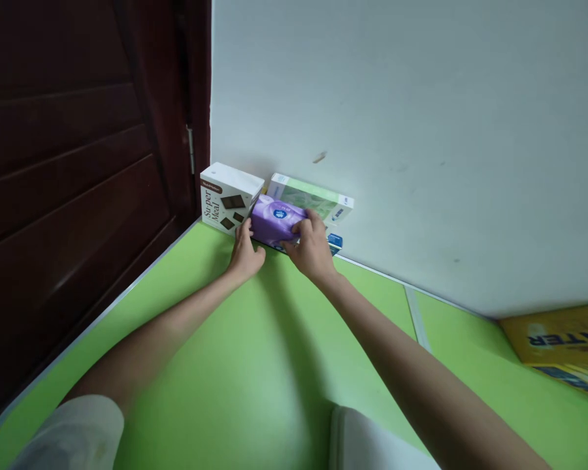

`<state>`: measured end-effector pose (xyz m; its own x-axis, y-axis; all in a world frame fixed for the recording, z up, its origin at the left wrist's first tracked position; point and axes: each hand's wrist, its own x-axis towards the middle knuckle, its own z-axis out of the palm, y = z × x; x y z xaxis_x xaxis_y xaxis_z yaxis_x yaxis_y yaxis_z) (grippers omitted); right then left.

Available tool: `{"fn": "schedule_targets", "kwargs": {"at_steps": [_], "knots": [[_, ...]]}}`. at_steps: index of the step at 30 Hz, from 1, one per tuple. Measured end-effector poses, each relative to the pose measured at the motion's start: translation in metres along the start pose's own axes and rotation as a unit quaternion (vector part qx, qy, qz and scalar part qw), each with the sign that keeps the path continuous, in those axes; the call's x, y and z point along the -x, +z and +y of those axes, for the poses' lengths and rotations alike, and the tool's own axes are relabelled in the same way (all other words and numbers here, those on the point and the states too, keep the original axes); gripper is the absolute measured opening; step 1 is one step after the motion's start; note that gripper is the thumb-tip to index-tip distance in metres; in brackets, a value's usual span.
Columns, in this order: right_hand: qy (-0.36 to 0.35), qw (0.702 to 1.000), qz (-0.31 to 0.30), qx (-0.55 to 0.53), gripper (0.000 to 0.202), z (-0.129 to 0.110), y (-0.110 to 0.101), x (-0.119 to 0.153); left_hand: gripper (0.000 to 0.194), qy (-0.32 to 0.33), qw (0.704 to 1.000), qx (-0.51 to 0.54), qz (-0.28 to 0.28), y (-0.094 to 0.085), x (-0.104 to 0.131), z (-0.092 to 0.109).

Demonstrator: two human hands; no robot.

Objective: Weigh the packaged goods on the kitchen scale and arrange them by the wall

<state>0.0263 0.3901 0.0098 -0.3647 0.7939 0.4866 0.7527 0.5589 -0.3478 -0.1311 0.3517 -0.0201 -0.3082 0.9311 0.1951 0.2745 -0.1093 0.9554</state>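
A purple soft pack of tissues [272, 220] lies in front of a green and white box [306, 194] that leans against the wall. My right hand [311, 245] grips the right end of the pack, thumb in front and fingers over the top. My left hand [247, 251] is at the pack's lower left corner, fingertips between it and a white "Super Meal" box [228, 199], thumb held apart. The white box stands upright at the left. Part of a small blue box [334, 243] shows behind my right hand; the rest is hidden.
A light green tabletop [215, 365] with a pale edge runs up to the white wall [396, 130]. Dark wooden door panels [68, 163] stand at the left. A yellow box [558, 336] sits at the right, against the wall.
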Motion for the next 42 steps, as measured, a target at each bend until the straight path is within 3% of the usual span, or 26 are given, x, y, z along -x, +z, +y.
{"fn": "schedule_targets", "kwargs": {"at_steps": [7, 11, 13, 15, 18, 21, 24, 27, 31, 35, 38, 42], "knots": [[0.019, 0.999, -0.042, -0.007, 0.039, 0.002, -0.006, -0.023, 0.078, -0.03, 0.998, -0.014, 0.046, 0.006, -0.008, -0.001], [-0.011, 0.998, -0.057, -0.014, 0.05, -0.009, -0.023, -0.005, 0.078, -0.021, 0.999, -0.023, 0.036, -0.009, -0.004, 0.008], [-0.038, 0.997, -0.055, -0.031, 0.046, -0.013, -0.045, 0.015, 0.083, -0.001, 1.0, -0.017, -0.01, -0.019, 0.007, 0.018], [-0.072, 0.995, -0.034, -0.061, 0.038, -0.017, -0.079, 0.043, 0.094, 0.033, 0.994, 0.006, -0.102, -0.029, 0.028, 0.034], [-0.083, 0.991, -0.009, -0.101, 0.032, -0.025, -0.147, 0.096, 0.107, 0.058, 0.966, 0.021, -0.253, -0.039, 0.077, 0.067], [-0.042, 0.992, -0.041, -0.113, 0.034, -0.038, -0.21, 0.156, 0.109, 0.022, 0.955, -0.054, -0.291, -0.042, 0.14, 0.1], [-0.012, 0.993, -0.07, -0.098, 0.04, -0.049, -0.244, 0.214, 0.105, 0.023, 0.943, -0.106, -0.314, -0.038, 0.199, 0.116], [0.009, 0.99, -0.085, -0.111, 0.046, -0.051, -0.245, 0.26, 0.102, -0.002, 0.933, -0.137, -0.333, -0.029, 0.24, 0.11], [0.053, 0.981, -0.113, -0.15, 0.063, -0.042, -0.225, 0.298, 0.104, -0.056, 0.909, -0.201, -0.361, -0.021, 0.263, 0.092], [0.117, 0.965, -0.14, -0.189, 0.095, -0.029, -0.222, 0.317, 0.112, -0.096, 0.889, -0.237, -0.38, -0.025, 0.264, 0.093], [0.161, 0.941, -0.173, -0.241, 0.105, -0.022, -0.222, 0.325, 0.113, -0.114, 0.901, -0.235, -0.346, -0.03, 0.256, 0.096], [0.217, 0.907, -0.21, -0.295, 0.116, -0.018, -0.204, 0.326, 0.108, -0.066, 0.919, -0.192, -0.338, -0.026, 0.237, 0.081]]}}
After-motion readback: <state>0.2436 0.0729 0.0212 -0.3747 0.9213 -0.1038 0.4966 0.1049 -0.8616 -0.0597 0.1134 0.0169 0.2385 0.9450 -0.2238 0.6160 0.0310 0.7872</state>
